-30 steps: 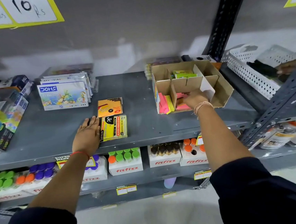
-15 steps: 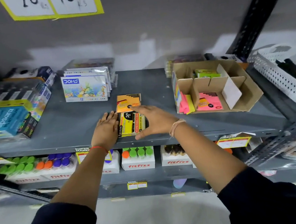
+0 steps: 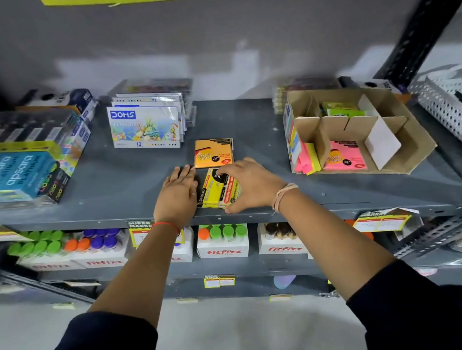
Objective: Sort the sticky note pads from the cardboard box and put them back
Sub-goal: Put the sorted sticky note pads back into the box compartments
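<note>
A yellow sticky note pad stack (image 3: 220, 192) lies near the front edge of the grey shelf (image 3: 129, 190). My right hand (image 3: 253, 184) covers its right side, thumb at the front and fingers over the top, gripping it. Fingers together, my left hand (image 3: 178, 196) lies flat against the stack's left edge. An orange pad (image 3: 213, 152) lies just behind the yellow stack. The divided cardboard box (image 3: 415, 140) stands to the right. It holds a pink pad (image 3: 343, 155), green pads (image 3: 342, 109) at the back and upright pink and yellow pads (image 3: 306, 159) in its left slot.
A DOMS pastel box (image 3: 145, 129) stands behind and to the left of the pads. Apsara packs (image 3: 12, 173) fill the shelf's left end. A white perforated basket (image 3: 455, 113) sits right of the cardboard box. Fitfizz bottles (image 3: 222, 240) line the shelf below.
My right hand left the cardboard box, crossed to the left and closed on the yellow stack. My left hand stayed beside the stack. The view moved closer and shifted left.
</note>
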`<state>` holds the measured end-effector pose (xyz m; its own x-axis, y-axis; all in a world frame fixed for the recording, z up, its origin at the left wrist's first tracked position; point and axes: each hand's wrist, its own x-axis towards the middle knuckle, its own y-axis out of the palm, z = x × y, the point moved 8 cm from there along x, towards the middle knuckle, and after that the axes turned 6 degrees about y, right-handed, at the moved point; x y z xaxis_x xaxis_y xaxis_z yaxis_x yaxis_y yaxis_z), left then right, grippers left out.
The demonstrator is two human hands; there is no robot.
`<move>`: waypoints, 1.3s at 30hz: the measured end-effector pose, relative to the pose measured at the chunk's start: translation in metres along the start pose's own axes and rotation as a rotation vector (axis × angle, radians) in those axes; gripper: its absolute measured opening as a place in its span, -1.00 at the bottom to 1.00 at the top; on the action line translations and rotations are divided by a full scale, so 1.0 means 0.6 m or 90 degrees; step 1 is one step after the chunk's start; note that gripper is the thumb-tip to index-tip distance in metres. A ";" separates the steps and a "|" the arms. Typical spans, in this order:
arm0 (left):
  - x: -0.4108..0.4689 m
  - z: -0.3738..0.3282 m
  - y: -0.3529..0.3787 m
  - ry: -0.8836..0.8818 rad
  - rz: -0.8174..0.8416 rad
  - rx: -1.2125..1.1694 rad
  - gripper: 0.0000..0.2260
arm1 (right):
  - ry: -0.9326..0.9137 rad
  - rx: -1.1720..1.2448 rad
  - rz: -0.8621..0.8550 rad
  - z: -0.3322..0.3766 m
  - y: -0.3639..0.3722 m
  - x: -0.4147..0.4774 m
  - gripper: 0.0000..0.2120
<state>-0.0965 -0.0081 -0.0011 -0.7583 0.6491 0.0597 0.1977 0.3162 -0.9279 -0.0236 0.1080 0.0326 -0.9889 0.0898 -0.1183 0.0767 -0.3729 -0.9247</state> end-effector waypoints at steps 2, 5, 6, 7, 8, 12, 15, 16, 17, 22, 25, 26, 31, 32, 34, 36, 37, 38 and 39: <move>-0.002 -0.003 -0.005 0.000 -0.005 -0.019 -0.61 | 0.012 0.012 -0.033 -0.002 -0.008 -0.015 -0.24; -0.018 -0.017 -0.027 0.016 -0.094 -0.069 -0.62 | 0.032 0.082 -0.106 -0.011 -0.036 -0.053 -0.27; -0.028 -0.027 -0.035 0.028 -0.138 -0.080 -0.62 | 0.038 0.111 -0.140 -0.016 -0.054 -0.068 -0.28; -0.038 -0.042 -0.038 0.042 -0.167 -0.088 -0.62 | 0.047 0.136 -0.178 -0.023 -0.074 -0.083 -0.29; -0.046 -0.062 -0.035 0.060 -0.172 -0.091 -0.59 | 0.059 0.153 -0.217 -0.032 -0.097 -0.098 -0.31; -0.040 -0.153 0.012 0.152 -0.079 -0.061 -0.51 | 0.157 0.195 -0.356 -0.100 -0.185 -0.149 -0.36; -0.018 -0.176 0.042 0.145 -0.027 -0.049 -0.59 | 0.293 0.187 -0.427 -0.175 -0.228 -0.181 -0.37; -0.013 -0.177 0.051 0.132 -0.013 -0.041 -0.59 | 0.348 0.188 -0.439 -0.202 -0.234 -0.190 -0.39; -0.010 -0.176 0.057 0.121 -0.002 -0.026 -0.58 | 0.398 0.200 -0.443 -0.227 -0.234 -0.198 -0.41; -0.009 -0.169 0.071 0.098 0.003 0.041 -0.56 | 0.530 0.220 -0.392 -0.307 -0.194 -0.205 -0.46; -0.009 -0.168 0.073 0.095 0.005 0.042 -0.56 | 0.573 0.160 -0.367 -0.321 -0.174 -0.190 -0.40; -0.009 -0.168 0.073 0.095 0.005 0.046 -0.56 | 0.576 0.169 -0.360 -0.323 -0.168 -0.183 -0.41; -0.009 -0.167 0.073 0.101 -0.002 0.061 -0.57 | 0.548 0.220 -0.322 -0.333 -0.142 -0.163 -0.48; -0.009 -0.167 0.074 0.102 -0.001 0.059 -0.57 | 0.528 0.221 -0.306 -0.333 -0.139 -0.162 -0.51; -0.009 -0.166 0.074 0.103 -0.001 0.056 -0.57 | 0.485 0.208 -0.255 -0.330 -0.132 -0.160 -0.56; -0.010 -0.166 0.072 0.102 -0.003 0.054 -0.57 | 0.463 0.156 -0.202 -0.324 -0.126 -0.161 -0.59; -0.010 -0.167 0.071 0.099 -0.001 0.053 -0.57 | 0.465 0.122 -0.189 -0.322 -0.125 -0.164 -0.62; -0.010 -0.168 0.071 0.097 0.002 0.052 -0.57 | 0.474 0.086 -0.188 -0.317 -0.130 -0.168 -0.64; -0.011 -0.169 0.069 0.096 0.007 0.049 -0.57 | 0.485 0.045 -0.209 -0.309 -0.143 -0.172 -0.64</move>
<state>-0.0205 0.0710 -0.0027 -0.6532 0.7507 0.0987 0.1525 0.2581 -0.9540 0.0956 0.3019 0.0570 -0.6003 0.7955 -0.0823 -0.2344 -0.2734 -0.9329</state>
